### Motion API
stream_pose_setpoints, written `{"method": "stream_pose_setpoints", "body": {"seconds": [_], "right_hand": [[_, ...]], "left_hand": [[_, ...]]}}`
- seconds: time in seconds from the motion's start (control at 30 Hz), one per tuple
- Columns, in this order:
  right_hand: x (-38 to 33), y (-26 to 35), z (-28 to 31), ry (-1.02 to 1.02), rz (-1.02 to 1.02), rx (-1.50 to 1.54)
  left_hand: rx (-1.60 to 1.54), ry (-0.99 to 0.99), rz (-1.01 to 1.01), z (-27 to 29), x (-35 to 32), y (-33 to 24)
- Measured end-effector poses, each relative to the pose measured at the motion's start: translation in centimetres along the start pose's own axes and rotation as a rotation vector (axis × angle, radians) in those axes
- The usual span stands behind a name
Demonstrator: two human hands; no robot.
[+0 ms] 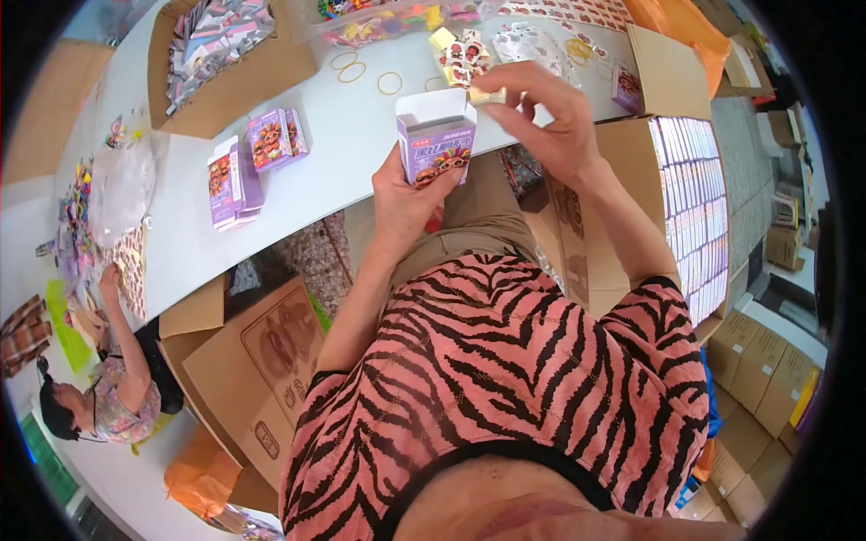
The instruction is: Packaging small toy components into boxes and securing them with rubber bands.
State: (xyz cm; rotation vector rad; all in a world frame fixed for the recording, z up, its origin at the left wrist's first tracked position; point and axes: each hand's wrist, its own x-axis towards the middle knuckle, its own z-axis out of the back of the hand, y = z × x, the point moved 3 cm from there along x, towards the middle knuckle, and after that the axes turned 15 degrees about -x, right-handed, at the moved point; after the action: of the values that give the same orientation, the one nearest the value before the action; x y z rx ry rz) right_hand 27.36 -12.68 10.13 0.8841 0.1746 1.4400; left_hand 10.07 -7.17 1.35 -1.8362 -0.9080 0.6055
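Far left, lower edge: a second person (99, 397) seated beside the white table (361, 135), one hand (110, 275) raised to sheets at the table's end

Left of centre, on the table: an open brown carton (221, 90) filled with small packets; just beside it, a stack of purple boxes (233, 185) and a further pair of purple boxes (275, 140) lying flat

Below the table: flattened cardboard cartons (262, 361) on the floor

Centre: left hand (406, 194) closed around the lower part of a small purple box (437, 144), held upright above the table's near edge, its top flap open and white inside

Behind it, on the table: loose rubber bands (390, 83) and a scatter of small printed cards (465, 54)

Right of centre: right hand (550, 113) just above and right of the open box, thumb and fingers pinched on a small pale piece (483, 95) at the box mouth

Far right: a large carton (695, 198) packed with rows of finished boxes standing on edge
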Motion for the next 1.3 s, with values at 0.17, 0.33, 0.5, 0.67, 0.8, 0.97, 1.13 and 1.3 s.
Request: {"method": "stream_pose_setpoints", "body": {"seconds": [0.17, 0.33, 0.5, 0.67, 0.8, 0.97, 1.13, 1.3], "right_hand": [[-1.1, -1.2, -1.4, -0.033, 0.068, 0.102], [-2.0, -0.2, -4.0, 0.083, -0.068, 0.316], [-1.6, -0.3, -4.1, 0.113, -0.075, 0.369], [-1.2, -0.3, -3.4, 0.072, -0.044, 0.314], [-1.3, 0.1, -2.9, 0.105, -0.041, 0.315], [-1.2, -0.3, -2.9, 0.204, 0.040, 0.359], [-0.7, 1.2, -3.3, 0.018, 0.011, 0.265], [-0.4, 2.4, -4.0, -0.123, -0.068, 0.300]], "left_hand": [[-0.176, -0.008, -0.032, -0.5, 0.2, -1.2], [-0.143, 0.011, -0.054, -1.0, 0.2, -1.8], [-0.074, -0.028, -0.171, -1.1, -0.2, -2.6], [0.022, -0.070, -0.317, -0.3, -0.3, -4.2], [0.189, 0.043, -0.327, 0.2, -0.1, -4.5], [0.201, 0.145, -0.362, 0.8, 0.2, -4.9], [0.301, -0.009, -0.416, 0.3, -0.2, -4.1], [0.436, -0.128, -0.405, -1.9, 0.0, -3.7]]}}
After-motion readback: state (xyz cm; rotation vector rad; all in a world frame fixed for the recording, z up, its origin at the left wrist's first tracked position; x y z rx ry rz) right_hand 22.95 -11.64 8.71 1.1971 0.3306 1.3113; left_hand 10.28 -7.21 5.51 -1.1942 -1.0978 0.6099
